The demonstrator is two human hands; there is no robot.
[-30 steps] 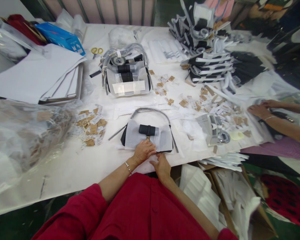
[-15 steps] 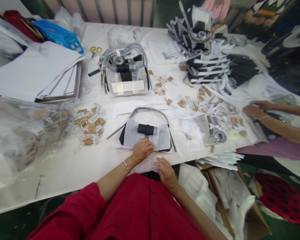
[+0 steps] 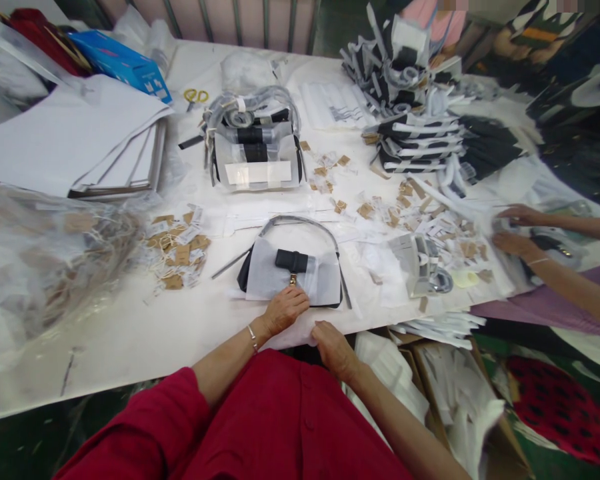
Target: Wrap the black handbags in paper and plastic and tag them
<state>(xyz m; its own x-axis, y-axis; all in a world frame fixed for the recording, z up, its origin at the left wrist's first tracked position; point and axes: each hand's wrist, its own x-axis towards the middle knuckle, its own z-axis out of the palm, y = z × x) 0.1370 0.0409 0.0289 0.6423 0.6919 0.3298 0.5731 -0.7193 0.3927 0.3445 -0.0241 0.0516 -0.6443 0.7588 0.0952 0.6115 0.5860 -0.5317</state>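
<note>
A black handbag lies on the white table in front of me, its front covered by pale wrapping paper and its strap arched behind. A gold clasp shows under its black closure tab. My left hand has its fingers curled together on the bag's lower front, just below the clasp; the fingertips are partly hidden. At the table edge, my right hand is closed, its thumb and fingers pinching a thin white sheet by its right end. This hand is apart from the bag.
Behind the bag stands another wrapped bag. Paper tags lie in a pile at left, more at right. A transparent plastic bag bulges at far left. Scissors lie further back. A co-worker's hands work at right.
My right hand's fingers have gone from spread to closed at the table edge. My left hand has shifted slightly down, uncovering more of the clasp. The co-worker's hands have moved a little apart.
</note>
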